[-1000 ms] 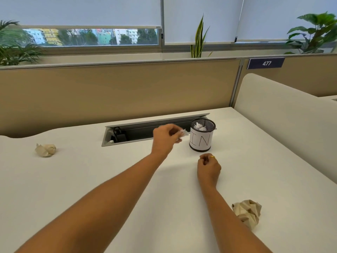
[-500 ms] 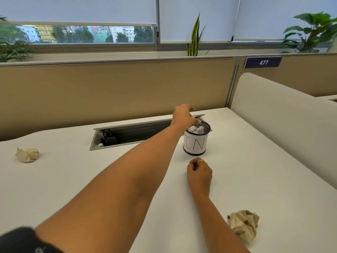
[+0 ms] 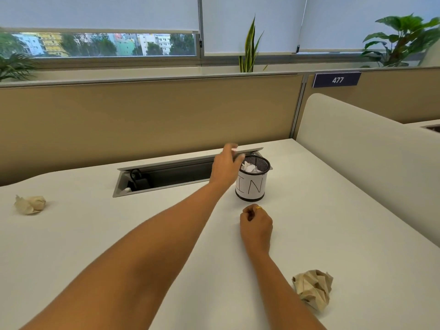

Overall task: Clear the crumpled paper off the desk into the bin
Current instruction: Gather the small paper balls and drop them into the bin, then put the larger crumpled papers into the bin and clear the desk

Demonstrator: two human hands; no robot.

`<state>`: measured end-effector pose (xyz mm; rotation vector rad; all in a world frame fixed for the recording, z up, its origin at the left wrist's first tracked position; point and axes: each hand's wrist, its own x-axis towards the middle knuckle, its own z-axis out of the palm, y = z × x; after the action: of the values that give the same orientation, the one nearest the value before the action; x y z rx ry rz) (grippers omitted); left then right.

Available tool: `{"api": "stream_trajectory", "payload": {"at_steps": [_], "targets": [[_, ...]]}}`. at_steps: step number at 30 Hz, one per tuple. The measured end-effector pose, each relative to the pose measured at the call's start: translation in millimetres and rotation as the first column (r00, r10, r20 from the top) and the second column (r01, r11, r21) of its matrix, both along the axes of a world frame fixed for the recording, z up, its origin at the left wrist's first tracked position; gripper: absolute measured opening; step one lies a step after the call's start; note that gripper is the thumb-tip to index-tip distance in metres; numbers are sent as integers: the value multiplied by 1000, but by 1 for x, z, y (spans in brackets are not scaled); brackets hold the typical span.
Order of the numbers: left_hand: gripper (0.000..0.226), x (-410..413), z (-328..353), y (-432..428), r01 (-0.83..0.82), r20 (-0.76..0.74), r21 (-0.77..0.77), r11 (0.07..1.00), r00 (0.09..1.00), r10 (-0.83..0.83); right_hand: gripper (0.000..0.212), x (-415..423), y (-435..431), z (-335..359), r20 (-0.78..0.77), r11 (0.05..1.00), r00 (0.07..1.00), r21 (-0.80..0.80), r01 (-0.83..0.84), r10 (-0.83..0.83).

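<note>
A small black mesh bin (image 3: 252, 185) with a white label stands on the white desk (image 3: 333, 222), and crumpled white paper (image 3: 249, 167) lies inside it. My left hand (image 3: 226, 166) hovers at the bin's left rim, fingers spread and nothing in them. My right hand (image 3: 256, 226) rests on the desk as a loose fist just in front of the bin. One tan crumpled paper ball (image 3: 313, 288) lies near my right forearm at the front right. Another tan ball (image 3: 30, 204) lies at the far left.
An open cable trough (image 3: 164, 176) with a black plug is sunk into the desk left of the bin. A tan partition (image 3: 147, 115) closes the back, and a curved white divider (image 3: 369, 158) borders the right side.
My left hand carried a white paper scrap to the bin, let it go inside, and now hovers open just left of the rim. My right hand stayed still.
</note>
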<state>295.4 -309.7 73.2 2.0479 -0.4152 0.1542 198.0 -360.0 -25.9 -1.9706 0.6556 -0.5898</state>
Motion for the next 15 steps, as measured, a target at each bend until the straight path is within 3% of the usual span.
{"api": "stream_trajectory", "payload": {"at_steps": [3,7,10,15], "targets": [[37,-25,-34,24,-8,64,135,991,998,0,14,0,1,2,-10,1000,1000,-16,-15,14],[40,-61,-79,58,-16,-17,302,953,1000,22,14,-4,-1,4,7,999,999,10,-52,52],[36,-85,-98,81,4,-48,332,943,999,12,15,-11,-1,5,25,995,995,30,-93,92],[39,-121,-112,95,-13,53,505,863,998,-16,17,-34,12,-1,-2,980,981,-44,-195,195]]}}
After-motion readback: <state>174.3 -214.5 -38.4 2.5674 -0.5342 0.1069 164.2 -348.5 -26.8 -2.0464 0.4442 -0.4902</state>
